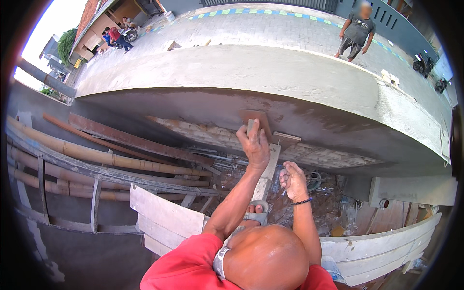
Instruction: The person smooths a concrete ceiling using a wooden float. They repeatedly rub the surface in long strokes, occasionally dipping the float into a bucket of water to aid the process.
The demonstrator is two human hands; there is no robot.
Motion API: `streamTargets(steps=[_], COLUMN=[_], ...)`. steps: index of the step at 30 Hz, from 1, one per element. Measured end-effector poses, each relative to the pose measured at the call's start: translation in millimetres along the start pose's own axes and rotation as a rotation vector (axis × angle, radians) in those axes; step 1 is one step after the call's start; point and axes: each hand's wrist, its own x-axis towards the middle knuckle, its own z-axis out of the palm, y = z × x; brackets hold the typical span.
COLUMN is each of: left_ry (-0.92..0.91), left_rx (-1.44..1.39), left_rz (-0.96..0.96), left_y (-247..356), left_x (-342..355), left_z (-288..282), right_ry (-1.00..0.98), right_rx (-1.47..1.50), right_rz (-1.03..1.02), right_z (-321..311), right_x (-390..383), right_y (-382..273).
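My left hand (254, 145) is closed around the handle of a flat plastering float (262, 121). The brown face of the float lies against the damp grey plaster of the wall (203, 104), just below its top ledge. Lower and to the right, my right hand (293, 181) hangs apart from the wall with its fingers curled, and nothing shows in them. A dark cord bracelet circles that wrist. Between the two hands stands a narrow pale wooden plank (267, 169). A small board with a light edge (287, 137) juts out beside the float.
On the left lie bamboo poles (111, 159) and a wooden ladder-like frame (96, 193). Pale boards (382, 249) stretch across the lower right. Loose debris (328, 203) covers the ground below. Beyond the ledge (232, 67), a person (357, 31) stands on the paving.
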Motion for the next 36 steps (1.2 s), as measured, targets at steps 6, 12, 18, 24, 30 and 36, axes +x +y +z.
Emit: streamTargets(steps=[6,12,18,24,30,36], left_ry=[0.183,-0.018,0.104,-0.007,-0.033,-0.037], left_rx=[-0.084,0.042,-0.083,-0.002,-0.047,-0.062], left_rz=[0.163,0.208,0.133,0.266,0.123,0.254], left_y=[90,20,66,49,50,66], left_x=[75,12,33,34,5,39], left_z=[-22,19,-1,17,-5,18], right_ry=[0.057,0.062,0.098,0.116,0.144,0.161], right_rx=[0.001,0.001,-0.017,-0.038,-0.067,-0.077], right_rz=[-0.027,-0.014,-0.068,-0.054,-0.072,-0.061], right_z=[-18,-15,-30,-21,-27,-28], right_x=[1,3,4,6,4,8], right_y=[-1,4,-2,-1,1,4])
